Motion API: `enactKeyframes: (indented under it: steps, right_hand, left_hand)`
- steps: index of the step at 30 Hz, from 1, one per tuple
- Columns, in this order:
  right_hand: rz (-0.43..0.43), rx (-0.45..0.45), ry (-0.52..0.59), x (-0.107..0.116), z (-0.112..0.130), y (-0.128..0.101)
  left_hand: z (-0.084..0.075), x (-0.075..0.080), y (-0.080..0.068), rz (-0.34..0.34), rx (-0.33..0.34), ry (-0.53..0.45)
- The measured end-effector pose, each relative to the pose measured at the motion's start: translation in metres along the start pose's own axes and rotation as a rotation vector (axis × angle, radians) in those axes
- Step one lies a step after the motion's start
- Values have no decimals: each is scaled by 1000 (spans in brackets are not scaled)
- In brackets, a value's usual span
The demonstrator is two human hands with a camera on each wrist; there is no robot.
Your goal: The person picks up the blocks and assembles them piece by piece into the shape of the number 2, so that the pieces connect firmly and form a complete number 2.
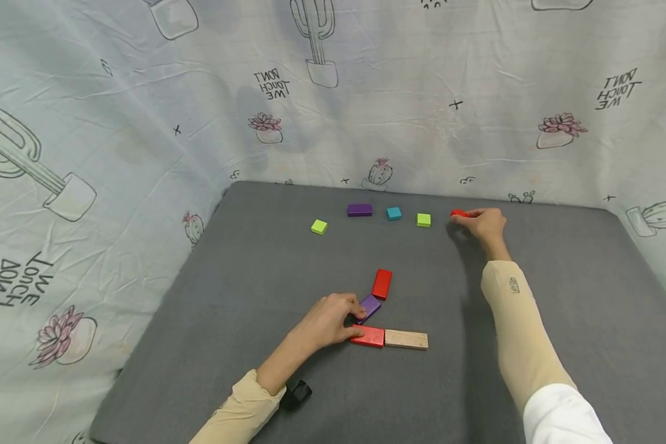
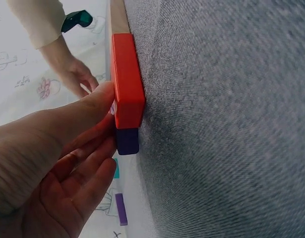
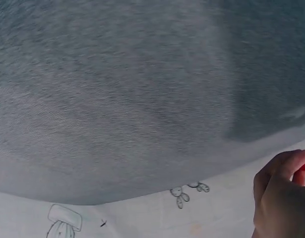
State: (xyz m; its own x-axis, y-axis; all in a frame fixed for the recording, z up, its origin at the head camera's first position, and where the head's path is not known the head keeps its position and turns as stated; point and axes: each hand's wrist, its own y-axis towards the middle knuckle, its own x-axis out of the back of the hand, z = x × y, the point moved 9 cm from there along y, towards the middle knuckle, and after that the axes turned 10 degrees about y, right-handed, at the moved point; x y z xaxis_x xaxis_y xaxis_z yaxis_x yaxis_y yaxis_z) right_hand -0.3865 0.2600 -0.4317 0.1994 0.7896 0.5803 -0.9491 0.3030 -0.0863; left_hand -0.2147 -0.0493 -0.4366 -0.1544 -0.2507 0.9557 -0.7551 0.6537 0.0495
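Far right on the table, my right hand [image 1: 485, 226] pinches a small red block [image 1: 459, 213], mostly hidden by the fingers. That hand enters the right wrist view at its right edge, a bit of red at the fingertips. My left hand [image 1: 328, 317] is low over the near blocks. Its thumb touches the end of a red block [image 2: 128, 79], and its fingertips rest at a purple block [image 1: 369, 307] just behind. The red block meets a plain wooden block [image 1: 406, 340] end to end. Another red block [image 1: 382, 284] lies beyond the purple one, set at an angle.
Along the far side lie a purple block [image 1: 359, 210], a blue block [image 1: 394, 213] and two lime blocks, one right [image 1: 423, 220] and one left [image 1: 319, 227]. A printed curtain [image 1: 422, 123] hangs behind the grey table [image 1: 244, 265]. A black device [image 1: 296, 394] sits by the left wrist.
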Motion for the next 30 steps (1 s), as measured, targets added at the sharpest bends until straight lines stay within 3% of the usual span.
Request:
enactKeyframes:
  steps: [3, 11, 20, 30]
  right_hand:
    - [-49, -22, 57, 2, 4, 1]
    - [-166, 26, 170, -1, 27, 0]
    - [-146, 170, 281, -20, 60, -7]
    - [-30, 381, 354, -40, 104, -31]
  left_hand:
    - [1, 0, 0, 3, 4, -1]
    - [0, 1, 0, -12, -13, -5]
    - [0, 0, -2, -22, -17, -8]
    - [1, 0, -2, -26, -14, -7]
